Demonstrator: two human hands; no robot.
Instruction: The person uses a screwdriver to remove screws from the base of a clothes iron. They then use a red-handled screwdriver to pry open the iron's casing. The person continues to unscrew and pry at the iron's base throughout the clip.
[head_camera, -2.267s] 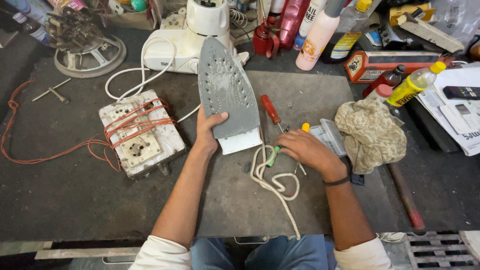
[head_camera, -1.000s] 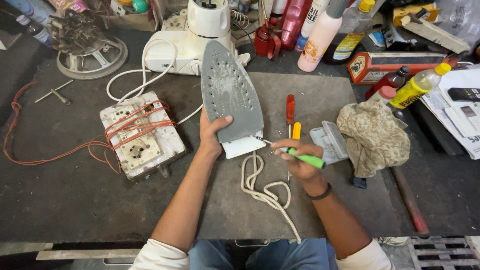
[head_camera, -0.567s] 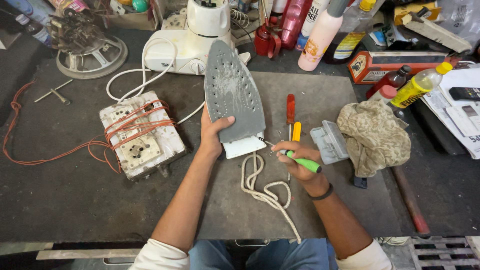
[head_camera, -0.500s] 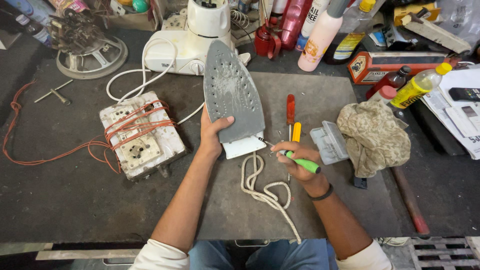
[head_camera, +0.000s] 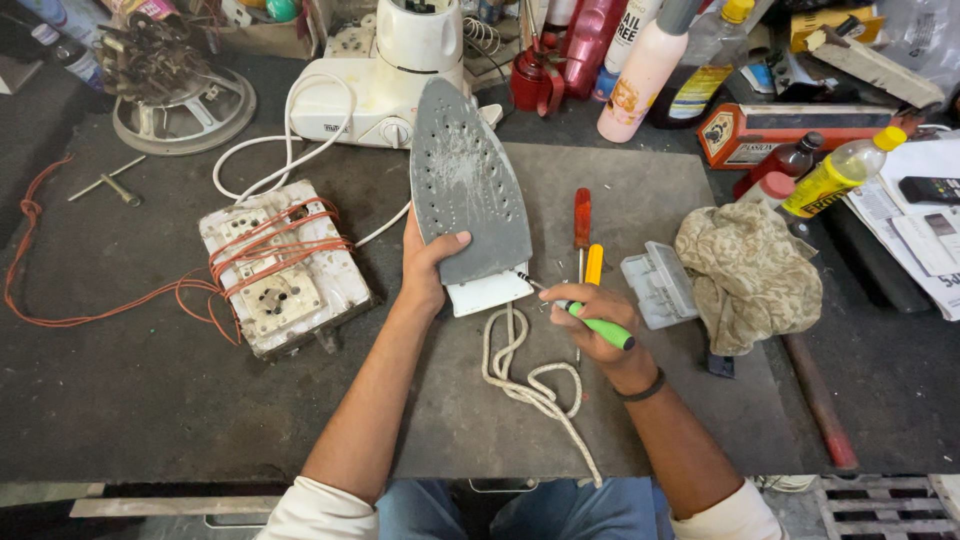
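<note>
L hand (head_camera: 425, 275) holds iron (head_camera: 468, 195) up on its back end. R hand (head_camera: 595, 318) grips green screwdriver (head_camera: 598, 325), tip at iron's 5 o'clock corner. Looks like unscrewing; needs steady tip.

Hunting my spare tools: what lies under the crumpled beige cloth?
The crumpled beige cloth overlaps the clear plastic case; a small black piece peeks out below. Anything else beneath is covered.

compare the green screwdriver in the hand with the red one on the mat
The green screwdriver is gripped in the right hand, tip at the iron heel; the red screwdriver lies untouched on the mat. The green one slants; the red one lies straight, pointing toward the person. Both have coloured handles.
</note>
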